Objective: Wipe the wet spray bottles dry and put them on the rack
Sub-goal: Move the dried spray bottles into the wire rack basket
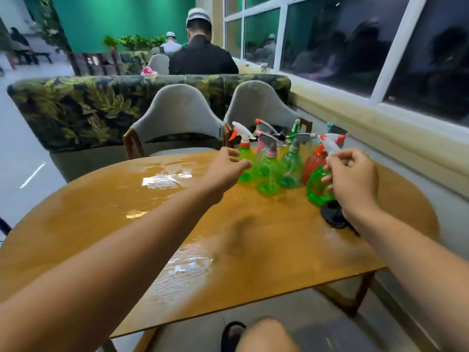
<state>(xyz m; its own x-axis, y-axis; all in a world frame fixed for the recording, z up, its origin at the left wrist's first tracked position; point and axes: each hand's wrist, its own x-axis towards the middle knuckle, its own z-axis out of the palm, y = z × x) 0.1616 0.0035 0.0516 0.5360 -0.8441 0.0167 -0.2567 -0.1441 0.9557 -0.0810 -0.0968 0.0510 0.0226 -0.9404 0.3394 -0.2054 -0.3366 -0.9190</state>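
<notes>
Several spray bottles stand grouped at the far right of the wooden table. My right hand grips the nearest green bottle by its neck, just under the white trigger head. My left hand reaches toward the far-left green bottle with its fingers relaxed and apart, holding nothing. Between them stand another green bottle with a pink collar, a green bottle with a grey head and a red bottle. A dark cloth lies on the table under my right wrist.
Wet patches shine on the table top at the left and front. Two grey chairs stand at the table's far side, before a leaf-patterned sofa back. A window sill runs along the right. A person sits beyond with their back turned. No rack shows.
</notes>
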